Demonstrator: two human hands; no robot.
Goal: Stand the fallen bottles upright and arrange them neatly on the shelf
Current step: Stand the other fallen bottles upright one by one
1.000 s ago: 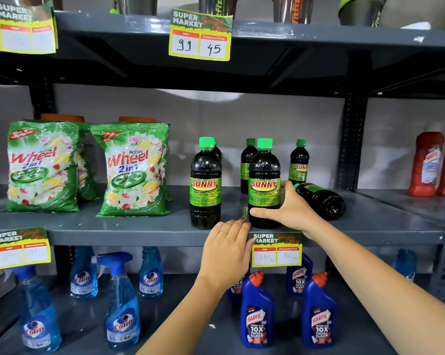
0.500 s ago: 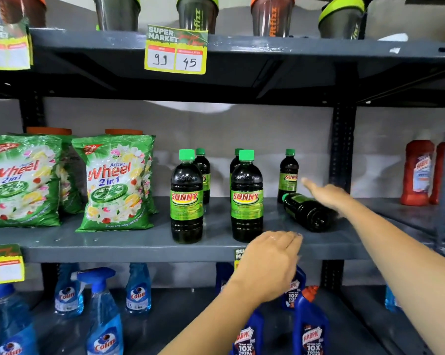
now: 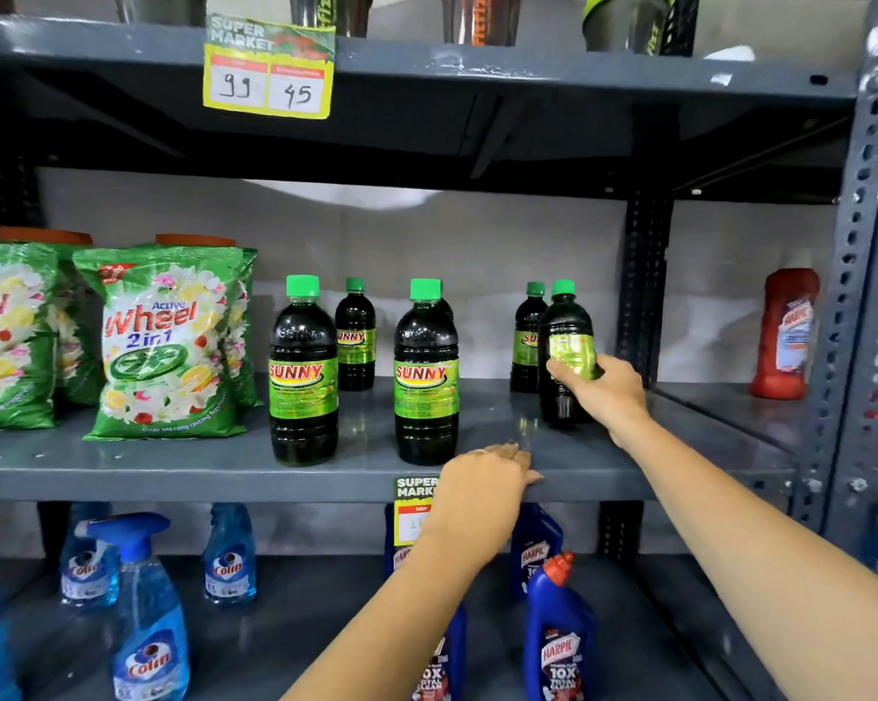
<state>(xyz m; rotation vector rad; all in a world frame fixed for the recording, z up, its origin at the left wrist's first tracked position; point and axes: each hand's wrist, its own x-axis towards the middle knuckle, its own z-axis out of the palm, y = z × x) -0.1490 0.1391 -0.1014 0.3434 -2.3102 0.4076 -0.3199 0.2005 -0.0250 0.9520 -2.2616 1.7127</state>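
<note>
1. Now the right hand (image 3: 601, 392) wraps closed around the label of a dark bottle (image 3: 564, 356), upright on the shelf (image 3: 174, 468) at the right.
2. Loosely open, the left hand (image 3: 482, 485) rests on the shelf's front edge, holding nothing.

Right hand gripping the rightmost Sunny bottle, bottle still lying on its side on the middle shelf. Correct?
Not quite. In the head view the right hand grips the rightmost Sunny bottle on the middle shelf, but the bottle stands upright, green cap on top, not lying on its side.
</note>
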